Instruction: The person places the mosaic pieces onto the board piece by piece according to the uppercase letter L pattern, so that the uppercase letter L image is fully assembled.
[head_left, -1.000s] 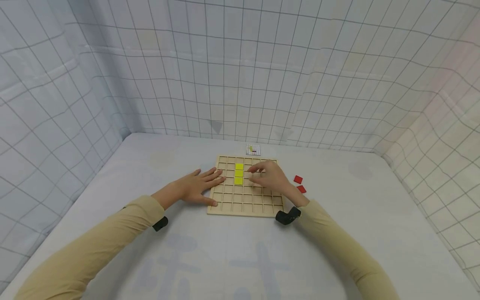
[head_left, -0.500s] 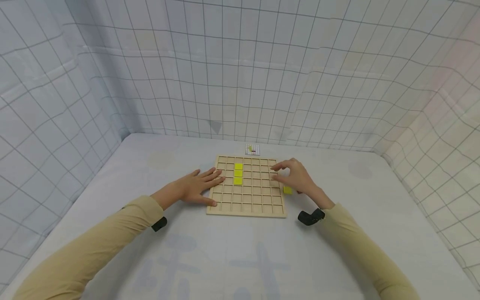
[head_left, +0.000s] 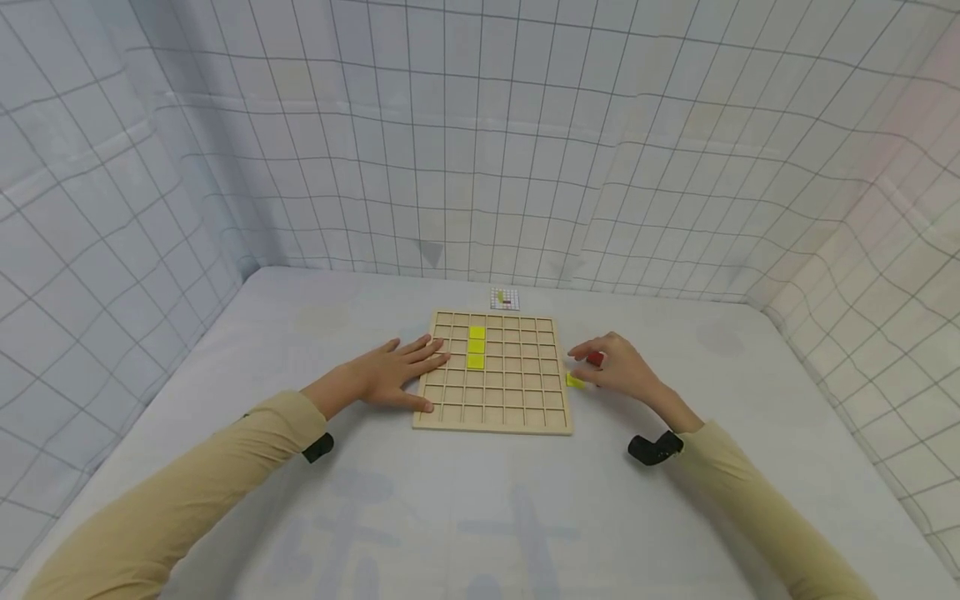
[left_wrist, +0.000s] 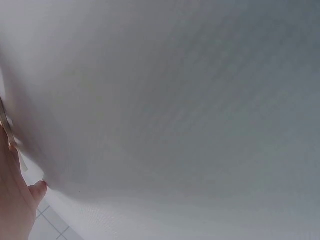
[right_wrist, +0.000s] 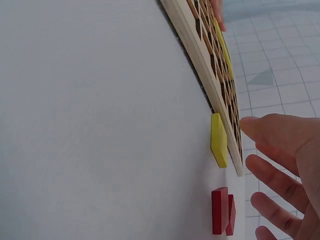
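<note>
Moving beyond the right edge of the wooden grid board (head_left: 495, 395), the empty right hand (head_left: 621, 368), fingers apart, comes within reach of the loose yellow tile (right_wrist: 218, 140) beside that edge, while the left hand (head_left: 393, 375) spreads over the left edge.

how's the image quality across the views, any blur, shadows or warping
Head view: soft light, a faint shadow beside the left sleeve, a pinkish tint on the grid-lined cloth at far right; left wrist view: mostly blurry pale surface, darker toward upper right; right wrist view: rather dim, board edge looks bowed, yellow tile fairly crisp.
</note>
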